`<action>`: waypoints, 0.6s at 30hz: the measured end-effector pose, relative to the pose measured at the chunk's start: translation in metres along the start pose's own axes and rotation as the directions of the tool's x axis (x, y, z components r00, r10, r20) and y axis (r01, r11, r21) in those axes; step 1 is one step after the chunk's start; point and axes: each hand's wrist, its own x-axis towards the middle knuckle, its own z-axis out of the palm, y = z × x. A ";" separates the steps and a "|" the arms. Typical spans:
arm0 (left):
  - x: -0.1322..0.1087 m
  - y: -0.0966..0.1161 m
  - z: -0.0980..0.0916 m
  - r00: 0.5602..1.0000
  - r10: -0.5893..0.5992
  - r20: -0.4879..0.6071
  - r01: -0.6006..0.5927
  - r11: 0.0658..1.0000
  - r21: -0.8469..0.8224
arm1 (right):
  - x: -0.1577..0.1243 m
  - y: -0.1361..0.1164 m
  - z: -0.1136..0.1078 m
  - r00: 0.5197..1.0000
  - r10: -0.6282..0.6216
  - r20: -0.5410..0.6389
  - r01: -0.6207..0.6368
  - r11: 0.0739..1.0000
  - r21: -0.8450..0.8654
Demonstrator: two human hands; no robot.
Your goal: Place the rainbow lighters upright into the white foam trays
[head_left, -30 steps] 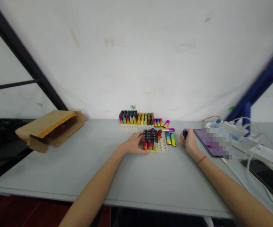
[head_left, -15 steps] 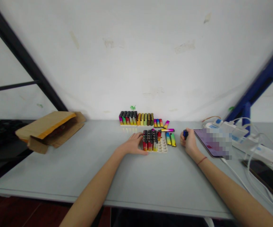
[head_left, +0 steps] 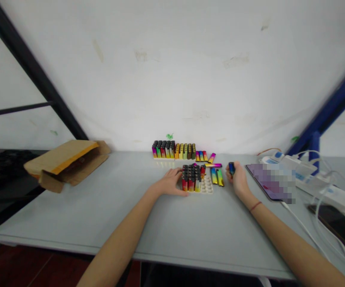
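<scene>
My left hand (head_left: 171, 183) is curved around the left side of a white tray (head_left: 207, 186), thumb along its front and fingers behind, against the lighters. Rows of lighters (head_left: 191, 179) with black tops and red or yellow bodies stand upright in the tray. Bare round sockets show on its right side. Closed around a dark blue lighter (head_left: 231, 169), my right hand (head_left: 238, 179) is held to the right of the tray, with the lighter tilted up. Two shiny lighters, one blue-yellow (head_left: 214, 176) and one green-yellow (head_left: 220, 177), lie between tray and right hand.
Along the wall stand black-topped lighters (head_left: 163, 150) and yellowish lighters (head_left: 185, 151) in blocks, with several loose ones beside them. An opened cardboard box (head_left: 67, 161) lies left. A phone (head_left: 262, 183), power strips (head_left: 324, 187), white cables and a dark phone (head_left: 340, 227) occupy the right.
My right hand has turned and moved slightly left, so more of the blue lighter shows. My left hand stays at the tray. The whole view has shifted a little.
</scene>
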 end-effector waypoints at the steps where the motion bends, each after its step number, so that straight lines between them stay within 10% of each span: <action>1: 0.000 0.000 0.000 1.000 0.003 0.000 -0.003 1.000 0.001 | -0.003 -0.002 0.002 0.998 -0.065 0.000 0.065 0.997 -0.037; 8: 0.000 0.002 -0.001 1.000 0.007 -0.006 -0.007 1.000 -0.002 | -0.019 -0.021 0.012 0.856 -0.429 0.288 0.501 0.825 -0.262; 18: 0.000 0.000 0.001 0.999 0.008 -0.031 -0.009 0.999 -0.040 | -0.025 -0.014 0.020 0.859 -0.364 0.360 0.464 0.852 -0.244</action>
